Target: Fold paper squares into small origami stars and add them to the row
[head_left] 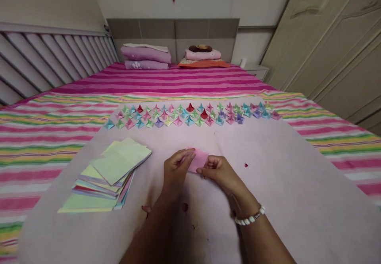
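While fingers (208, 172) pinch pink paper (199, 160), pointed folded shapes (189, 122) stand beyond.

pink sheet (199, 161): smooth paper | stack (122, 160): matt paper | bedspread (327, 133): cloth | tabletop (297, 192): smooth, matt

1 beaded bracelet (251, 218) circles the right wrist, above the bare right hand (218, 169): chunky off-white beads (241, 221), rounded and blocky, with a few smaller greyish spacers (256, 215) among them. The left hand (175, 171) and left forearm (150, 228) are bare.
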### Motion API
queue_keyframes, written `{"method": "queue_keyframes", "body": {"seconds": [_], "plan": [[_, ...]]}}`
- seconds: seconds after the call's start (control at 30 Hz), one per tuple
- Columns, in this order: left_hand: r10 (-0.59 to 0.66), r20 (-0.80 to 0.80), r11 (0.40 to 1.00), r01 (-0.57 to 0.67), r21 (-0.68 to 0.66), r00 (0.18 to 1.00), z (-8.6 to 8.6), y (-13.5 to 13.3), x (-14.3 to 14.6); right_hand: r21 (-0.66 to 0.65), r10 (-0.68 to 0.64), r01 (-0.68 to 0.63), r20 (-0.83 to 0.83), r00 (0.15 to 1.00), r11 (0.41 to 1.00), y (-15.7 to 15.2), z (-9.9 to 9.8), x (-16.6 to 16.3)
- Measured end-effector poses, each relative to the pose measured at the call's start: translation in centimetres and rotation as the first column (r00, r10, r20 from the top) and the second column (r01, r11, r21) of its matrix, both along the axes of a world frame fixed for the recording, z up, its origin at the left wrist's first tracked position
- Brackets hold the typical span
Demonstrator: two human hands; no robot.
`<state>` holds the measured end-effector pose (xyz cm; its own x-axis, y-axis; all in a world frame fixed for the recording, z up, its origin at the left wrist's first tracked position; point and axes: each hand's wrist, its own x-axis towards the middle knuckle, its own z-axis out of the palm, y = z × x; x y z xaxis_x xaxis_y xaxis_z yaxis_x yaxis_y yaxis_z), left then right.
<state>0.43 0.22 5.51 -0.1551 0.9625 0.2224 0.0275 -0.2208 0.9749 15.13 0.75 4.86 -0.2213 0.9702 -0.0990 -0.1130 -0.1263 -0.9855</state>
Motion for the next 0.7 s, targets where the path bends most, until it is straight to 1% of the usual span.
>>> {"method": "queue_keyframes", "body": {"seconds": [0.07,0.13,0.23,0.33,0.4,0.5,0.6,0.7], "plan": [[-0.005,0.043,0.999,0.007,-0.042,0.999,-0.2,0.15,0.01,-0.022,0.015,-0.016,-0.024,1.0,1.0,-0.07,0.06,-0.15],[-0.025,0.119,0.998,0.033,-0.059,0.993,-0.34,0.28,0.11,-0.025,0.004,-0.006,-0.052,0.999,1.0,-0.06,0.18,-0.26],[-0.066,0.268,0.997,0.072,-0.013,0.961,-0.42,0.49,0.27,-0.022,-0.085,0.083,-0.093,0.992,0.996,0.09,0.32,-0.22],[-0.08,0.348,0.996,0.087,-0.004,0.934,-0.41,0.64,0.33,-0.042,-0.193,0.189,-0.161,0.968,0.981,0.25,0.39,-0.02],[-0.086,0.359,0.993,0.111,-0.049,0.929,-0.34,0.62,0.37,-0.051,-0.232,0.226,-0.189,0.954,0.973,0.26,0.41,0.04],[-0.077,0.327,0.984,0.126,-0.13,0.942,-0.09,0.45,0.45,-0.044,-0.211,0.206,-0.193,0.958,0.977,0.2,0.4,-0.09],[-0.044,0.293,0.984,0.091,-0.15,0.955,0.23,0.31,0.54,-0.018,-0.187,0.187,-0.197,0.962,0.982,0.2,0.47,-0.28],[0.013,0.285,0.99,0.027,-0.135,0.958,0.34,0.25,0.68,0.045,-0.246,0.261,-0.212,0.946,0.964,0.24,0.75,-0.28]]}}
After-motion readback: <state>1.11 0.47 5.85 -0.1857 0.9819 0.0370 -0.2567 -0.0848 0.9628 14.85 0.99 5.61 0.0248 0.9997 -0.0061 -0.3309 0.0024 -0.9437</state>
